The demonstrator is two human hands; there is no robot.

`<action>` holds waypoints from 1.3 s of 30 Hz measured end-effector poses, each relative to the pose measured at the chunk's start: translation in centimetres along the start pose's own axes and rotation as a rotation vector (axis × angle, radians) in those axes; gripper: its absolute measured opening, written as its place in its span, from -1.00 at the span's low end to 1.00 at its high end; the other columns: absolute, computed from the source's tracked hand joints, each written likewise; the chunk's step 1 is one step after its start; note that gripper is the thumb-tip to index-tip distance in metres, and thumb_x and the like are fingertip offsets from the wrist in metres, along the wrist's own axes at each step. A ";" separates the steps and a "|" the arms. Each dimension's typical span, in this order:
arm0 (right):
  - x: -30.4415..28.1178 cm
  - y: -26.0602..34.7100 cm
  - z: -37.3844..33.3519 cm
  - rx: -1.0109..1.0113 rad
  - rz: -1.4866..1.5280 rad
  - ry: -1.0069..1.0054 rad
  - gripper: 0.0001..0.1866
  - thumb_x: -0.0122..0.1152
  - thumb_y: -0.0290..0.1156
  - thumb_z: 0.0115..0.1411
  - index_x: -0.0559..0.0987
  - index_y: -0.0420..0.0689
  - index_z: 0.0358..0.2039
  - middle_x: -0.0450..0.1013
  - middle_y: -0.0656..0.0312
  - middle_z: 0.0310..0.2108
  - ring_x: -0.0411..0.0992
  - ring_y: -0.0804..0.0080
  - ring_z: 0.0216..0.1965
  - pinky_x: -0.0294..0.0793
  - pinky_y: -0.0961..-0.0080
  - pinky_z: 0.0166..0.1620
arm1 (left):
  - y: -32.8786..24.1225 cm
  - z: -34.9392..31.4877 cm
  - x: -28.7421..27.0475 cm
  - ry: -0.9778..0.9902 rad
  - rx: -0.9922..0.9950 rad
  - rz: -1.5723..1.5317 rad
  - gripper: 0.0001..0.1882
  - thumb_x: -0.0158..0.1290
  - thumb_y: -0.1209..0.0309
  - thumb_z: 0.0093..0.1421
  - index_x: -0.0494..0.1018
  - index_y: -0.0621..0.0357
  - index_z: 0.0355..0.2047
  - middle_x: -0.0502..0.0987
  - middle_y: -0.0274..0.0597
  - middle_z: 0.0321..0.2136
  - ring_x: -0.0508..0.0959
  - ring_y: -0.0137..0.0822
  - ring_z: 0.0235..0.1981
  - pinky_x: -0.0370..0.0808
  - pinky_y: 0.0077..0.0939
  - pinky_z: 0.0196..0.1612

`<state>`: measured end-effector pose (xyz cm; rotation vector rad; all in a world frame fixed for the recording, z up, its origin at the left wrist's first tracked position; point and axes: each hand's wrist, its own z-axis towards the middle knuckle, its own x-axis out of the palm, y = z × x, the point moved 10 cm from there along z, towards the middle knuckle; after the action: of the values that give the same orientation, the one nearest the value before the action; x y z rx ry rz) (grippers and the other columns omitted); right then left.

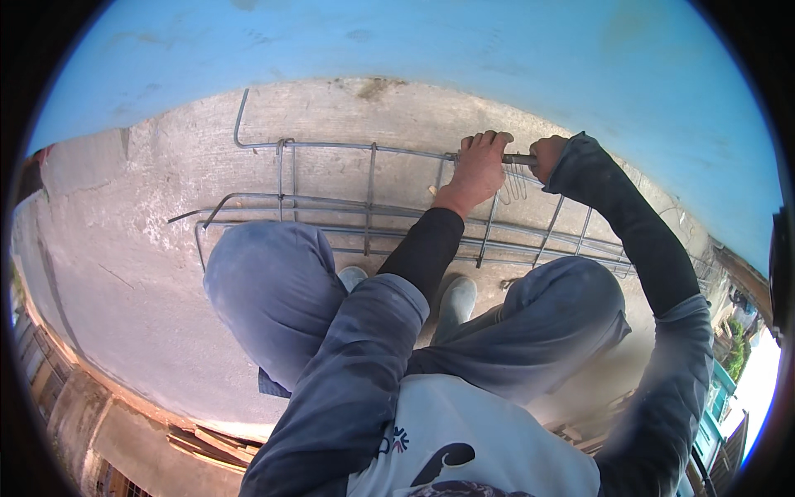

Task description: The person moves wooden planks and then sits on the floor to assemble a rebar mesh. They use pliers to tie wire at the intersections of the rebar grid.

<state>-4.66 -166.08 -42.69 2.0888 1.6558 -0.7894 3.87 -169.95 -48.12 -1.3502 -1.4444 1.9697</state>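
A rebar cage of long grey bars and crosswise stirrups lies across the concrete in front of my knees. My left hand is closed over its far long bar, knuckles away from me. Just right of it, my right hand grips one end of a dark metal rod-like tool, whose other end reaches my left hand. The tool's working end is hidden there. Thin loose wires hang below, between the two hands.
Beyond the cage rises a blue wall or panel. The concrete floor spreads to the left, and my boots stand close to the near bars. Wooden planks lie at the lower left. A bent bar end sticks out far left.
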 end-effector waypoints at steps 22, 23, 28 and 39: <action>9.9 -0.6 -1.1 0.189 1.102 0.568 -0.63 0.19 -0.16 0.28 0.55 -0.28 -0.34 0.46 0.21 -0.63 0.44 0.42 -0.68 0.44 0.39 -0.63 | -1.2 -1.8 0.6 -0.024 0.075 0.128 -0.74 0.11 0.55 0.03 0.40 0.07 -0.24 0.45 -0.13 -0.28 0.46 -0.08 -0.11 0.30 -0.17 0.01; 9.5 -0.4 -1.4 0.187 1.171 0.622 -0.63 0.17 -0.15 0.29 0.54 -0.28 -0.31 0.47 0.21 -0.62 0.46 0.42 -0.68 0.45 0.39 -0.65 | -1.6 -1.8 0.3 -0.037 0.096 0.105 -0.74 0.11 0.55 0.04 0.40 0.07 -0.24 0.46 -0.13 -0.27 0.46 -0.07 -0.10 0.30 -0.17 0.02; 10.5 0.9 -1.9 0.154 1.412 0.806 -0.60 0.16 -0.08 0.29 0.52 -0.23 -0.22 0.47 0.24 -0.54 0.46 0.37 -0.61 0.47 0.31 -0.56 | -0.9 -1.6 0.7 0.158 0.104 0.067 -0.74 0.09 0.59 0.03 0.41 0.08 -0.25 0.45 -0.15 -0.28 0.46 -0.09 -0.10 0.32 -0.18 0.01; 14.0 5.6 -4.4 0.382 1.721 0.585 -0.74 0.14 -0.29 0.28 0.49 -0.28 -0.26 0.45 0.13 -0.55 0.43 0.27 -0.63 0.44 0.27 -0.60 | -1.6 -3.9 -0.5 0.115 0.234 0.066 -0.69 0.06 0.66 -0.04 0.43 0.13 -0.24 0.46 -0.15 -0.24 0.42 -0.12 -0.04 0.29 -0.23 0.08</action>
<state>3.81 -154.10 -48.30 2.9855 -0.6059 0.1716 7.03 -167.57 -46.57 -1.3952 -1.0924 1.9939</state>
